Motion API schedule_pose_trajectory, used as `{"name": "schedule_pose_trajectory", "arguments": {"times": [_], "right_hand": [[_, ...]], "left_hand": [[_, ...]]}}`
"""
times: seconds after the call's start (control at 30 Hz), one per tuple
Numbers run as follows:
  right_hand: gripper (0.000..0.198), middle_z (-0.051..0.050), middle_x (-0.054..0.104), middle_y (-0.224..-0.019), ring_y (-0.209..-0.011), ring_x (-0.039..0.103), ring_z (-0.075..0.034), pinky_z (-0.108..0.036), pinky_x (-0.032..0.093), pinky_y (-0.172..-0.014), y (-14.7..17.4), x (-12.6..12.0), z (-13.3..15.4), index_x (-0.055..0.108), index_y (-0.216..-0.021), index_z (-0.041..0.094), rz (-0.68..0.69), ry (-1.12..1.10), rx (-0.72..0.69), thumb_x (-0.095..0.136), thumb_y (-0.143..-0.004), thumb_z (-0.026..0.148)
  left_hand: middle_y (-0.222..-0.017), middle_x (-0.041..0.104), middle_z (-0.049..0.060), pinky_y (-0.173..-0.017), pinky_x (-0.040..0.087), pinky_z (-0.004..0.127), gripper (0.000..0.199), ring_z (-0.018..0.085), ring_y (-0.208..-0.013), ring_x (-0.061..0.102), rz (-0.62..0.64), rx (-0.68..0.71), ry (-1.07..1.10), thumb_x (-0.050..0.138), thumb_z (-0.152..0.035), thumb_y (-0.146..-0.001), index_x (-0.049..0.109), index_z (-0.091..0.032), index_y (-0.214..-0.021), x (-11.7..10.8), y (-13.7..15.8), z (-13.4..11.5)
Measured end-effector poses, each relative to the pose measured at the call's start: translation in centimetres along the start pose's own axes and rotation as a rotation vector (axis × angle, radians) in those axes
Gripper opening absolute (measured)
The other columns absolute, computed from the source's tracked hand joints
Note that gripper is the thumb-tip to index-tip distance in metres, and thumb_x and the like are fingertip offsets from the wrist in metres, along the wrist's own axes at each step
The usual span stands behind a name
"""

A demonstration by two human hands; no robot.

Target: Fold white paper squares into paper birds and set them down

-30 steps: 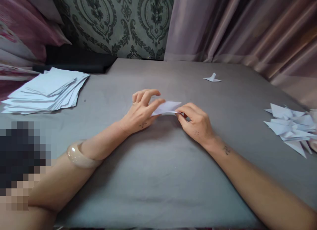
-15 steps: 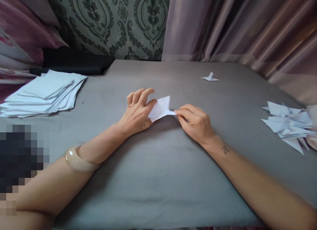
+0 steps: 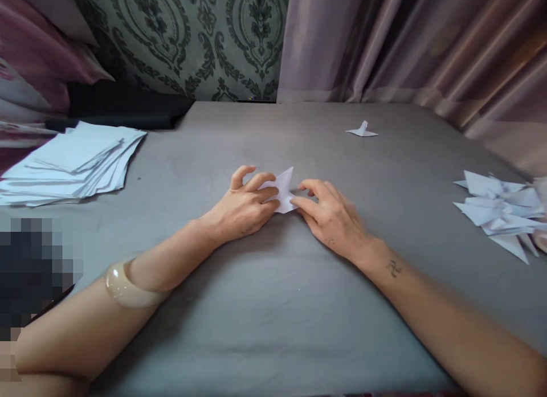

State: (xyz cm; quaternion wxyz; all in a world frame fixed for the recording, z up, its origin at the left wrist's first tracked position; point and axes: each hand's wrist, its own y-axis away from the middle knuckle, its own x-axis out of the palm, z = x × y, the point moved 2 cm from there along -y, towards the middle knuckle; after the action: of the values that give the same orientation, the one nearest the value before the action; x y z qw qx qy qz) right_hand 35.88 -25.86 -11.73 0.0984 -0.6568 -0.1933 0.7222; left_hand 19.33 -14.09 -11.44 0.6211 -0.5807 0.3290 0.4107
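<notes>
A small folded piece of white paper (image 3: 285, 187), with a pointed corner sticking up, is between my hands just above the grey cloth. My left hand (image 3: 248, 206) pinches its left part between thumb and fingers, the other fingers raised and curled. From the right, my right hand (image 3: 331, 212) touches the paper's lower right corner with thumb and fingertips. The index finger of that hand is bent and lifted a little. The paper's left part is hidden behind my left fingers.
A stack of white paper sheets (image 3: 81, 158) lies at the left, by a black folded item (image 3: 128, 106). Several folded paper shapes (image 3: 499, 206) are piled at the right. One more folded paper piece (image 3: 363, 130) sits far back on the grey cloth (image 3: 273, 306).
My left hand has moved right along the paper, its fingers now over more of it. My right hand has loosened from the narrow strip it pinched and now touches the lower corner.
</notes>
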Motion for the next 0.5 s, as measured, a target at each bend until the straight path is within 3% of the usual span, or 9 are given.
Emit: {"name": "schedule_pose_trajectory", "arguments": {"times": [0.2, 0.33, 0.5], "right_hand": [[0.017, -0.007, 0.063, -0.114, -0.097, 0.057, -0.021, -0.035, 0.049, -0.078, 0.43, 0.53, -0.55, 0.068, -0.09, 0.019, 0.033, -0.163, 0.134, 0.051, -0.093, 0.022], [0.014, -0.006, 0.065, -0.109, -0.097, 0.058, -0.021, -0.034, 0.049, -0.08, 0.43, 0.56, -0.58, 0.068, -0.087, 0.019, 0.022, -0.226, 0.203, 0.055, -0.091, 0.021], [0.012, -0.005, 0.066, -0.105, -0.096, 0.06, -0.02, -0.033, 0.048, -0.079, 0.08, 0.73, -0.43, 0.068, -0.084, 0.02, -0.004, -0.264, 0.287, 0.057, -0.089, 0.021]], "left_hand": [[-0.114, 0.069, 0.006, -0.108, 0.016, 0.058, 0.024, 0.032, -0.126, 0.046, -0.032, -0.178, 0.094, 0.058, -0.04, -0.09, 0.072, -0.022, -0.08, 0.7, 0.25, 0.26], [-0.126, 0.063, 0.004, -0.11, 0.016, 0.055, 0.024, 0.032, -0.132, 0.041, -0.044, -0.295, 0.109, 0.061, -0.039, -0.088, 0.07, -0.022, -0.074, 0.9, 0.23, 0.22], [-0.123, 0.065, 0.006, -0.106, 0.021, 0.055, 0.029, 0.033, -0.13, 0.043, 0.024, -0.441, 0.158, 0.057, -0.041, -0.09, 0.069, -0.021, -0.073, 0.62, -0.35, -0.12]]}}
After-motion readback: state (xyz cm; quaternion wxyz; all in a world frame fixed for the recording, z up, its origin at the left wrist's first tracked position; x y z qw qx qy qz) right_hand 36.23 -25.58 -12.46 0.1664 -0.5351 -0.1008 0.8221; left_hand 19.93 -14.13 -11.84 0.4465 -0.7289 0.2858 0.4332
